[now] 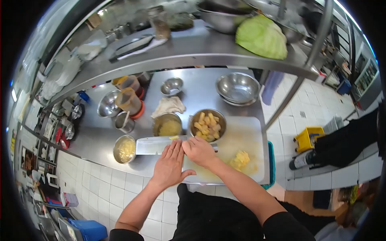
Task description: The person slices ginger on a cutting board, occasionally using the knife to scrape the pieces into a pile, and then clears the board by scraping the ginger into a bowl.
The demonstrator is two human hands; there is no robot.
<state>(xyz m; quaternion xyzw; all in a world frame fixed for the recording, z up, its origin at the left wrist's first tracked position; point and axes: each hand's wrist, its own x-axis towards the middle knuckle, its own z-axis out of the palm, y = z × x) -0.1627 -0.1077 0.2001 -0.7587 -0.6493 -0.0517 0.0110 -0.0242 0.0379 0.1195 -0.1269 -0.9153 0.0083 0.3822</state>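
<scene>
My right hand (198,151) is closed around the handle of a wide-bladed cleaver (150,146), held flat with its blade pointing left. My left hand (169,166) lies open, fingers stretched out against the blade's near side and close to my right fingers. A little pale yellow food clings to the top of the blade. Below and to the right is a white cutting board (237,132) with a pile of crushed yellow pieces (240,160). Behind my hands stand a bowl of peeled yellow chunks (208,126) and a metal bowl of finely chopped yellow food (170,128).
At the left is a metal pot of pale pieces in liquid (125,150). A crumpled cloth (169,106), stacked steel bowls (237,88) and brown containers (128,101) stand farther back. A steel shelf (193,54) with a cabbage (261,37) overhangs the table.
</scene>
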